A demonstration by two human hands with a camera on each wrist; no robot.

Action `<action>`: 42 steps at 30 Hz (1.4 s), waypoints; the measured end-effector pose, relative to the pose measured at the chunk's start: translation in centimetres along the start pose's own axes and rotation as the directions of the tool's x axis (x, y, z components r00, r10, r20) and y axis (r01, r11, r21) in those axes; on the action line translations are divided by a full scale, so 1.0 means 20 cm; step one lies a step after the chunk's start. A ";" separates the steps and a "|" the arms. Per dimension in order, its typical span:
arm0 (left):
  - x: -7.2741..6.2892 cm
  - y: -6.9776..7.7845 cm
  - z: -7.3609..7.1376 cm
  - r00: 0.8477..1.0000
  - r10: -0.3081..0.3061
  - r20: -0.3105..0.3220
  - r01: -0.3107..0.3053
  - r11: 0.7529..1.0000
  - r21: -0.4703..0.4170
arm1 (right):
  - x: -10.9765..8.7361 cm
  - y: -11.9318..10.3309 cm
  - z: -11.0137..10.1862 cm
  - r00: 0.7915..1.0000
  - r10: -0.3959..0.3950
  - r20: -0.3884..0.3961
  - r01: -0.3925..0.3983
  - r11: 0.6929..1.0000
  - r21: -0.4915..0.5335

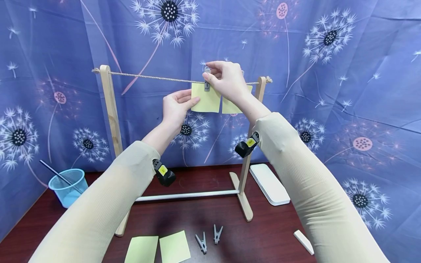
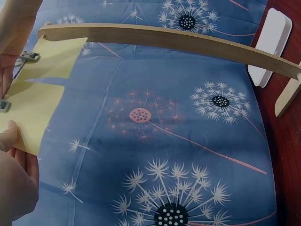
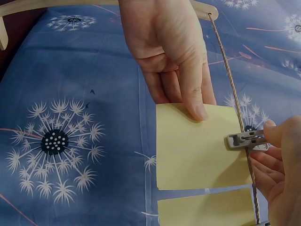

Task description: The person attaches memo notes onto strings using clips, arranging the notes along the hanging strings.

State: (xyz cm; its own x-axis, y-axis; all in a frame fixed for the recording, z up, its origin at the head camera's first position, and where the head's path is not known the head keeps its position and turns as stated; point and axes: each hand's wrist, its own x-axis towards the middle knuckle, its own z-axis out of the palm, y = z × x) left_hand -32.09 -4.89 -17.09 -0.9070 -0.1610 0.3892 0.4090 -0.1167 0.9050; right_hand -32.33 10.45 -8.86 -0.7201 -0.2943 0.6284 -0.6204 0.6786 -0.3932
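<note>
Yellow note (image 1: 208, 101) is up at the rope (image 1: 148, 76), just beside a second note (image 1: 231, 107). My left hand (image 1: 176, 107) pinches the first one's outer edge; my right hand (image 1: 229, 79) pinches the grey clip (image 3: 241, 141) by its upper end, across the note's top. I'd guess the note is near weightless, limp, easily creased: edge hold, light pressure. Clip should be stiff, springy; I'd squeeze only the tail end.

Matt ppr note (image 3: 193, 150), plstc clip (image 3: 241, 140), rough rope (image 3: 229, 70), smooth wd post (image 1: 112, 117), semi-gloss tbl (image 1: 184, 215)
</note>
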 end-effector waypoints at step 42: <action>-0.30 -0.44 -0.32 0.885 -0.277 0.373 0.117 0.910 0.398 | -0.47 0.26 0.35 0.780 -0.331 -0.531 0.450 0.887 0.108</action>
State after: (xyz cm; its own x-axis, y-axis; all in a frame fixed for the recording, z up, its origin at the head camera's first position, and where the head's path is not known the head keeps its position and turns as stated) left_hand -29.66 -9.21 -28.50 -0.9538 0.2555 0.1580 0.2263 0.2653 0.9372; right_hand -30.98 12.02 -21.53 -0.1915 -0.0969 0.9767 -0.9075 0.3966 -0.1386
